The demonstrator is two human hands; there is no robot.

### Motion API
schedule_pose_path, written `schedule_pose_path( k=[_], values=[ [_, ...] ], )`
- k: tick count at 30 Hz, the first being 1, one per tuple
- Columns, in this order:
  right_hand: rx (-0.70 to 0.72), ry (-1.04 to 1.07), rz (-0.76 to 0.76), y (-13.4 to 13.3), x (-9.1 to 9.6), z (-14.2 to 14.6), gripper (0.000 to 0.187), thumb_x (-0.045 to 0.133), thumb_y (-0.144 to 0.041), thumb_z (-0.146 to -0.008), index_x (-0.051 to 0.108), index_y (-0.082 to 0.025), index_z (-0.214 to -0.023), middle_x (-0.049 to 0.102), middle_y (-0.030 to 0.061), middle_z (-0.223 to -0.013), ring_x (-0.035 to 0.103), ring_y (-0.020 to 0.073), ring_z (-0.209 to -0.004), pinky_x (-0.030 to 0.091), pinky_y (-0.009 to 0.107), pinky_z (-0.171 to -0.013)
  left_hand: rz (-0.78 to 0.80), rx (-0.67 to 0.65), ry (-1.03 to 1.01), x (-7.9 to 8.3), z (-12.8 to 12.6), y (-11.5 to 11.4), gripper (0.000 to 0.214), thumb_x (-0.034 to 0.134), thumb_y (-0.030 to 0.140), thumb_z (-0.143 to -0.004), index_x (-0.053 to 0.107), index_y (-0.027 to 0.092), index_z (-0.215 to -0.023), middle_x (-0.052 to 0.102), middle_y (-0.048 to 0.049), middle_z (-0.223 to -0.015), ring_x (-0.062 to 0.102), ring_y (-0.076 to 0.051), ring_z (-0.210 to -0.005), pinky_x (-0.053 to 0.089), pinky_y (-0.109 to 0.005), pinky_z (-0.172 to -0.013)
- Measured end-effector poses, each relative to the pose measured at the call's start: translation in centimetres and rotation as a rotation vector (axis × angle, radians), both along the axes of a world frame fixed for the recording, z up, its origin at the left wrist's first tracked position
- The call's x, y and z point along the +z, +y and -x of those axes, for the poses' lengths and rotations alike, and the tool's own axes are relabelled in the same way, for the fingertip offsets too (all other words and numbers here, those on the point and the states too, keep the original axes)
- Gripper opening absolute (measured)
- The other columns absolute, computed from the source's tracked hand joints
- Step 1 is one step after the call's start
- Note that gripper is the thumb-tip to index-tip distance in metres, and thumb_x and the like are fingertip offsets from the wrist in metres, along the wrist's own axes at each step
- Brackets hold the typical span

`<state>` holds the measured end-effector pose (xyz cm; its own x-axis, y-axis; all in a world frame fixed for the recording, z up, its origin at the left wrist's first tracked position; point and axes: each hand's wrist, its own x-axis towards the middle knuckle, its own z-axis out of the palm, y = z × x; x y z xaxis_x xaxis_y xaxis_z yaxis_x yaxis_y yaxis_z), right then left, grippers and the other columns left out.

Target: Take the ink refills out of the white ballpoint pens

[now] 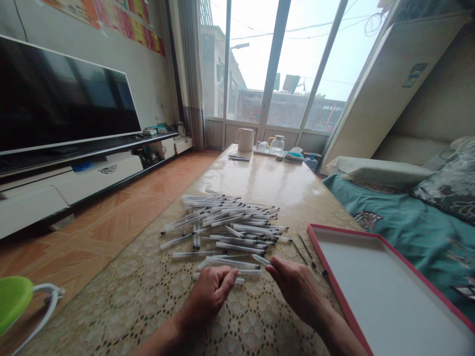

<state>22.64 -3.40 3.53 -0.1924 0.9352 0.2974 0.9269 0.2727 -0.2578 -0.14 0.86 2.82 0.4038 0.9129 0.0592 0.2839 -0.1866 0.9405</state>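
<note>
Right hand [293,279]: fingers pinched on one pen [261,259], remainder hidden in grip. Left hand [213,291]: curled over table [274,178]; contents hidden, hold cannot be told. Pen pile [241,246]: just ahead of hands, overlapped, uncountable. Right of pile: two thin dark rods [299,252], possibly refills. Pink-rimmed tray [345,230]: one, cut off by frame. Far end: one pitcher [245,140], one glass jug [277,143].

Pen pile [241,246] on table [274,180]. Left hand [213,291] curled at pile's near edge; grip unclear. Right hand [291,279], near-right of pile, pinches one pen [261,259]. Right of pile: black rods [299,252], then tray [393,287]. Beyond pile: jug [245,140]. Far left of pile: TV [67,99].
</note>
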Motion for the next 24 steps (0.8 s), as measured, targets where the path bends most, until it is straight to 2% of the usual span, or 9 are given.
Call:
schedule_pose_path(
  k=[2, 4, 9, 12, 15, 17, 20, 22, 24],
  values=[
    [0.007, 0.023, 0.05, -0.1, -0.2, 0.7, 0.028, 0.033, -0.034, -0.096, 0.048, -0.022, -0.075, 0.06, -0.0002, -0.061, 0.055, 0.0144, -0.052, 0.024, 0.024, -0.05, -0.165, -0.039, 0.19, 0.0, -0.2, -0.3, 0.041, 0.048, 0.045, -0.082, 0.042, 0.019, -0.052, 0.036, 0.0048, -0.05, 0.034, -0.011, -0.049, 0.024, -0.024, -0.049],
    [-0.005, 0.053, 0.083, -0.3, -0.5, 1.2, 0.023, 0.035, -0.032, -0.095, 0.048, -0.022, -0.08, 0.062, 0.0006, -0.064, 0.058, 0.0157, -0.056, 0.026, 0.024, -0.051, -0.264, 0.005, 0.313, -0.1, -0.1, -0.4, 0.038, 0.048, 0.044, -0.083, 0.042, 0.019, -0.055, 0.04, 0.0044, -0.051, 0.038, -0.012, -0.049, 0.026, -0.024, -0.05],
    [0.025, 0.167, 0.111, -0.8, -0.7, 1.6, 0.022, 0.032, -0.028, -0.095, 0.048, -0.021, -0.081, 0.06, 0.0017, -0.067, 0.058, 0.0159, -0.061, 0.031, 0.023, -0.056, -0.279, 0.157, 0.296, -0.3, 0.2, -0.6, 0.026, 0.06, 0.043, -0.076, 0.05, 0.019, -0.071, 0.045, 0.0058, -0.052, 0.043, -0.012, -0.047, 0.031, -0.023, -0.049],
    [0.07, 0.203, 0.106, -1.0, -0.6, 2.0, 0.022, 0.035, -0.031, -0.094, 0.049, -0.021, -0.081, 0.058, 0.0, -0.065, 0.054, 0.0138, -0.057, 0.032, 0.022, -0.056, -0.144, 0.15, 0.092, -0.3, -0.3, -1.2, 0.023, 0.061, 0.04, -0.076, 0.052, 0.019, -0.075, 0.046, 0.006, -0.052, 0.047, -0.011, -0.046, 0.035, -0.022, -0.046],
    [0.14, 0.246, 0.105, -1.2, -0.8, 2.9, 0.02, 0.037, -0.029, -0.093, 0.05, -0.02, -0.081, 0.059, 0.0002, -0.068, 0.053, 0.0124, -0.058, 0.033, 0.021, -0.057, 0.202, 0.029, -0.213, -0.4, -1.3, -1.9, 0.029, 0.063, 0.041, -0.075, 0.052, 0.018, -0.09, 0.055, 0.0037, -0.058, 0.056, -0.013, -0.047, 0.039, -0.02, -0.038],
    [0.189, 0.279, 0.122, -1.3, -1.1, 3.5, 0.021, 0.038, -0.029, -0.092, 0.051, -0.02, -0.079, 0.058, -0.0002, -0.068, 0.052, 0.0114, -0.057, 0.033, 0.02, -0.056, 0.386, -0.048, -0.353, -0.4, -1.7, -2.1, 0.035, 0.068, 0.04, -0.07, 0.053, 0.017, -0.092, 0.062, -0.0001, -0.065, 0.06, -0.015, -0.05, 0.041, -0.019, -0.035],
    [0.221, 0.373, 0.155, -1.3, -1.1, 3.8, 0.024, 0.041, -0.035, -0.092, 0.055, -0.019, -0.08, 0.058, -0.0009, -0.065, 0.052, 0.0111, -0.057, 0.034, 0.02, -0.056, 0.455, -0.038, -0.476, -0.4, -1.7, -1.9, 0.03, 0.072, 0.037, -0.068, 0.058, 0.014, -0.081, 0.066, -0.0031, -0.067, 0.061, -0.014, -0.051, 0.043, -0.017, -0.035],
    [0.174, 0.51, 0.195, -1.2, -0.9, 3.4, 0.031, 0.038, -0.04, -0.093, 0.057, -0.019, -0.08, 0.056, -0.0015, -0.061, 0.052, 0.0109, -0.055, 0.035, 0.02, -0.055, 0.447, 0.012, -0.531, -0.3, -1.4, -1.7, 0.026, 0.073, 0.035, -0.068, 0.06, 0.013, -0.077, 0.066, -0.0028, -0.064, 0.061, -0.013, -0.051, 0.044, -0.017, -0.036],
    [0.082, 0.688, 0.261, -1.0, -0.7, 2.7, 0.043, 0.033, -0.046, -0.093, 0.054, -0.018, -0.07, 0.052, -0.0025, -0.054, 0.048, 0.0093, -0.047, 0.034, 0.019, -0.049, 0.438, 0.056, -0.576, -0.1, -1.1, -1.5, 0.024, 0.074, 0.032, -0.067, 0.061, 0.013, -0.077, 0.067, -0.0026, -0.064, 0.062, -0.013, -0.053, 0.045, -0.017, -0.038]
  ],
)
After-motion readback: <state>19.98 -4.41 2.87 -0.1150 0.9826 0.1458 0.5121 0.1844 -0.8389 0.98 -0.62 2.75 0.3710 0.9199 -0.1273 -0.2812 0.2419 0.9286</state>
